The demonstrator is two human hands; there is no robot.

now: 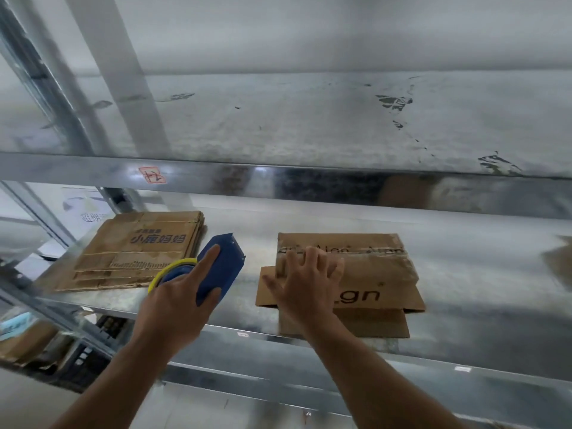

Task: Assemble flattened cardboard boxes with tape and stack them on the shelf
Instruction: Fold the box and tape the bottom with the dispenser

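Note:
A small brown cardboard box (377,274) with clear tape along its top seam lies on the middle metal shelf (479,267), flaps spread toward me. My right hand (306,283) rests on its left part with fingers spread flat. A blue tape dispenser (223,267) with a yellow-rimmed roll is gripped by my left hand (176,305), index finger stretched along its top, just left of the box. A stack of flattened cardboard boxes (136,252) with dark printed characters lies at the shelf's left end.
The upper shelf (309,119) stretches across the view with a shiny front rail (278,181). Slanted metal uprights (123,72) stand at the left. Below left, cardboard and dark items (46,342) sit on a lower level. The middle shelf's right side is bare metal.

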